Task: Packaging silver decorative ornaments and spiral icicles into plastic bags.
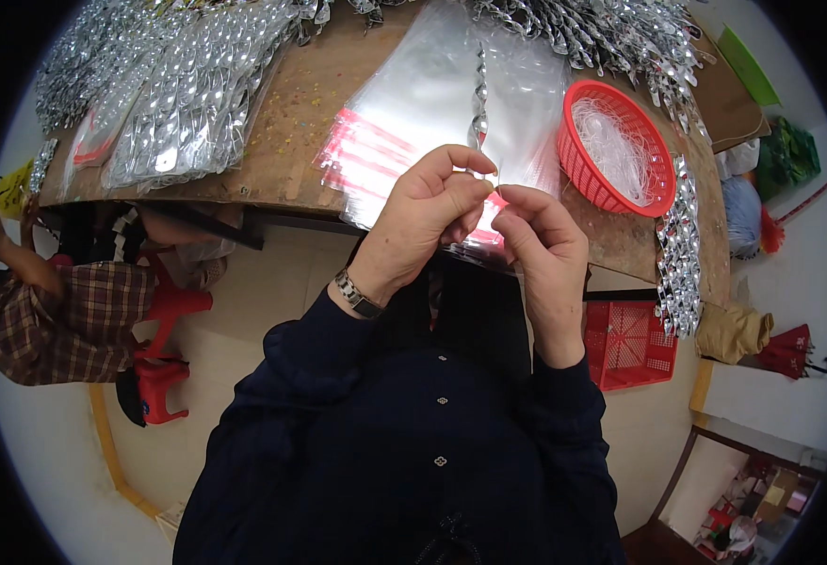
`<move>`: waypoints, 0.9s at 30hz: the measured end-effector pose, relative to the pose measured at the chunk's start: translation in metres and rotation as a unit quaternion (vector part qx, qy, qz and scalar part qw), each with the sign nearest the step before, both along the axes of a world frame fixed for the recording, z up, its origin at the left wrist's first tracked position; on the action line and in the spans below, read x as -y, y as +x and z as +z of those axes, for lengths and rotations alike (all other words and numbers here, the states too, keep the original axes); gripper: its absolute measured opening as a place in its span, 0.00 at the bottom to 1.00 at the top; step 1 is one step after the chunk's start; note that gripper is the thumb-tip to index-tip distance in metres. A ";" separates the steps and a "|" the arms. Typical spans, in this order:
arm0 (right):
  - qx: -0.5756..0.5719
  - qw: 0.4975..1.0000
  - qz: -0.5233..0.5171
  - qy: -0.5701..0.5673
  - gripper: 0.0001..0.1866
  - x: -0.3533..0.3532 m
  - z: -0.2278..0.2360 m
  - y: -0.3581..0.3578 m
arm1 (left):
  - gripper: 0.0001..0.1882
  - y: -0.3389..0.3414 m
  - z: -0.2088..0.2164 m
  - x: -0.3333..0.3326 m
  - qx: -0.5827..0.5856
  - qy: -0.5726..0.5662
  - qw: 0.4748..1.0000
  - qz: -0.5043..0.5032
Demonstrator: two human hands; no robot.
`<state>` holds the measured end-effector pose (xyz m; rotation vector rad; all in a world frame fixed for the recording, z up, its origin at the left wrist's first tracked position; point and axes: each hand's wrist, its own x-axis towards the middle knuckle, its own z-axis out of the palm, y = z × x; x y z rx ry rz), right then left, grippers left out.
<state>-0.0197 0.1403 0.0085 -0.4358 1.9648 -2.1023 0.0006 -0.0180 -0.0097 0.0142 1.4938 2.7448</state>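
A silver twisted foil strip [479,94] lies lengthwise over a stack of clear plastic bags [413,89] with red-printed ends. Its near end disappears behind the fingers of my left hand [423,207], which are closed in a pinch on it. Close beside, almost fingertip to fingertip, my right hand [550,250] pinches thumb against index finger. Whatever is between them is too small to make out. To the right of the hands, a red plastic basket [569,141] holds a tangle of clear thread [611,151].
Bagged silver twisted strips [187,113] cover the table's left side; more loose strips [602,33] lie at the back right, and some hang over the right edge [682,254]. A red crate [630,344] is below. At left, a person in a plaid shirt [65,315] sits near red stools [161,386].
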 end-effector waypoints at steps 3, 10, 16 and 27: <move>0.005 1.000 -0.001 -0.003 0.11 0.001 0.001 0.000 | 0.11 0.001 0.002 -0.001 -0.013 -0.015 1.000 -0.007; 0.007 1.000 0.003 0.004 0.05 0.003 0.005 0.003 | 0.12 0.003 0.007 -0.003 -0.005 -0.050 0.999 -0.011; -0.012 1.000 -0.014 -0.005 0.03 0.000 0.005 -0.002 | 0.10 0.007 0.010 -0.003 -0.009 -0.080 0.996 -0.022; -0.029 0.999 -0.040 0.004 0.05 -0.003 0.001 -0.001 | 0.05 0.007 0.009 -0.004 0.004 -0.146 0.989 0.006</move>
